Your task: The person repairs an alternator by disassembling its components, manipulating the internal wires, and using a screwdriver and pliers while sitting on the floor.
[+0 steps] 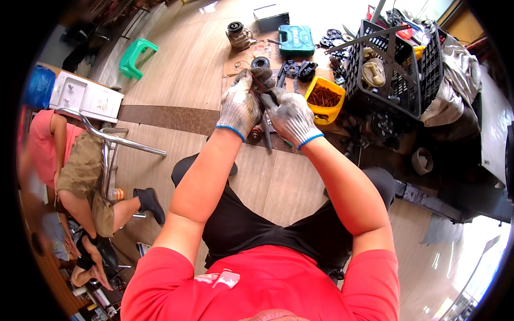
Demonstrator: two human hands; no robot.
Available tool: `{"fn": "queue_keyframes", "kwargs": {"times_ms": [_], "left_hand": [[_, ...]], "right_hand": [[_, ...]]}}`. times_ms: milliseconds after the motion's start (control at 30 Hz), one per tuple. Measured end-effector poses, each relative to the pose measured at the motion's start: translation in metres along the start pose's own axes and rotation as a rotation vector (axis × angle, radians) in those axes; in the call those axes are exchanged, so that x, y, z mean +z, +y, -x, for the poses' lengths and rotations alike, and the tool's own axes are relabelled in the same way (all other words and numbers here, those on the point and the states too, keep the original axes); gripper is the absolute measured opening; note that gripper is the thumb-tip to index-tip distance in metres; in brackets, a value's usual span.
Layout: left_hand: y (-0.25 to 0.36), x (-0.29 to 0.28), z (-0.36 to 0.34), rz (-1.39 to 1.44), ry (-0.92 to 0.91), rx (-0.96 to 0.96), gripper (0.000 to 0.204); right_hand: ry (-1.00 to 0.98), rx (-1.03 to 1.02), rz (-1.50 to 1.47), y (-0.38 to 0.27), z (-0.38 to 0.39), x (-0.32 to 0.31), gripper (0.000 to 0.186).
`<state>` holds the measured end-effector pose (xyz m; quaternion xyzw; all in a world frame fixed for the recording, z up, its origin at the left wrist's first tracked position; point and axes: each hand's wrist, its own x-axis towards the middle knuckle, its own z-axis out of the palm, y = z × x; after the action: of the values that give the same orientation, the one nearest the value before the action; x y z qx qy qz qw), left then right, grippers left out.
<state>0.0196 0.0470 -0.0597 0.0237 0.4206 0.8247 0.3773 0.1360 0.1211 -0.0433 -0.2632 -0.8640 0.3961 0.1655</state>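
Note:
Both my hands wear white knit gloves with blue cuffs and dirty grey fingers. They meet above a sheet of cardboard. My left hand is closed around a small dark, reddish part, mostly hidden by the fingers. Against it from the other side, my right hand is closed too; what it grips is covered by the glove. A dark grey bar shows below the hands, and I cannot tell whether it is held. Just beyond the fingers lies a black ring-shaped part. A coppery round part sits beneath my hands.
A yellow container of rust-brown pieces stands right of my hands. Farther off are a teal case, a metal machine part and black crates. A green stool stands far left; a seated person is at left.

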Motion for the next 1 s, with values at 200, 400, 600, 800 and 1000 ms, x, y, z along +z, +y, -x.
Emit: {"fn": "queue_keyframes", "kwargs": {"times_ms": [200,400,600,800,1000], "left_hand": [[0.001,-0.013,-0.003,0.049,-0.071,-0.051,0.034],[-0.009,-0.030,-0.012,0.019,0.010,-0.075,0.033],[0.006,-0.011,0.000,-0.074,-0.099,-0.044,0.027],[0.015,-0.005,0.011,-0.048,-0.221,-0.068,0.026],[0.013,-0.004,0.016,-0.051,-0.169,-0.020,0.029]], "right_hand": [[0.036,-0.271,0.197,0.012,0.003,0.008,0.018],[0.035,-0.375,0.436,0.007,0.012,0.016,0.012],[-0.097,-0.221,0.134,0.023,-0.005,0.010,0.018],[-0.354,-0.069,-0.205,0.021,-0.012,-0.021,0.023],[-0.431,0.044,-0.231,-0.004,-0.002,-0.033,0.033]]}}
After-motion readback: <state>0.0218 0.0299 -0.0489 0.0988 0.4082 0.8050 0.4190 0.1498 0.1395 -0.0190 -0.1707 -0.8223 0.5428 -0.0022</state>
